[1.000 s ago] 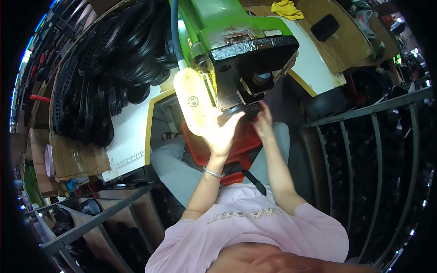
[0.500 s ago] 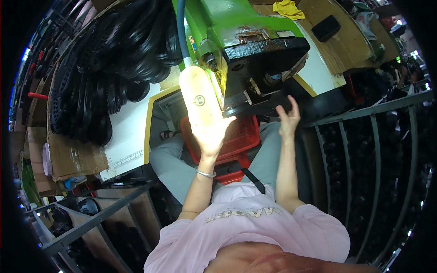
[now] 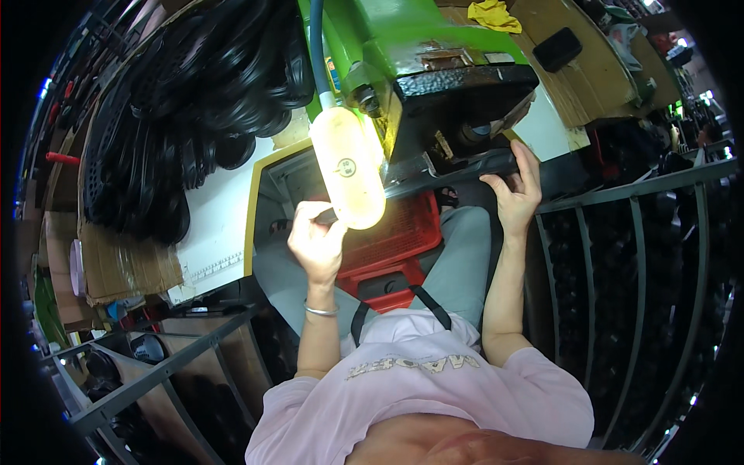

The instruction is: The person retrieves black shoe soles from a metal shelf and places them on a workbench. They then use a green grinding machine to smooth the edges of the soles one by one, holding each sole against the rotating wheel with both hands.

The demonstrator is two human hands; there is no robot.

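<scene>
A long black shoe sole (image 3: 465, 172), seen nearly edge-on, lies across the underside of the green machine's (image 3: 465, 85) dark head. My right hand (image 3: 518, 192) pinches its right end between thumb and fingers. At the other end, my left hand (image 3: 316, 244) is closed on the sole's tip, a bracelet on its wrist. A bright oval lamp (image 3: 347, 167) on a blue-grey stem hangs over the sole's left part and hides some of it.
Black soles (image 3: 155, 155) are stacked on the white table (image 3: 221, 225) at the left, by cardboard. A red plastic basket (image 3: 391, 240) sits between my knees. Metal railings (image 3: 635, 190) stand on both sides. A yellow cloth (image 3: 494, 15) and dark phone-like object (image 3: 556, 49) lie at the back right.
My left hand has come back from beneath the lamp toward me and closed on the sole's left end. My right hand has moved up and right and taken the other end.
</scene>
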